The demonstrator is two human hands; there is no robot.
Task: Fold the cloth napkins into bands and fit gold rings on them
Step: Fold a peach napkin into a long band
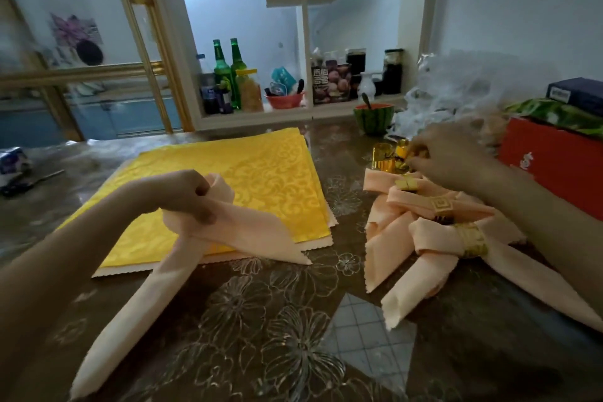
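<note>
A peach napkin, folded into a band and bent double, is held at its bend by the left hand at middle left of the frame, the fingers curled tightly round the cloth. Its two tails are draped down onto the table. The cloth is judged light, soft and limp, so it is best gripped at the bend, where the layers are kept together for a ring. The gold rings, at centre right, are judged rigid and probably slippery. The right hand is set over them but blurred, so whether a ring is pinched cannot be told. Finished ringed napkins are piled below, partly covered by the forearm
</note>
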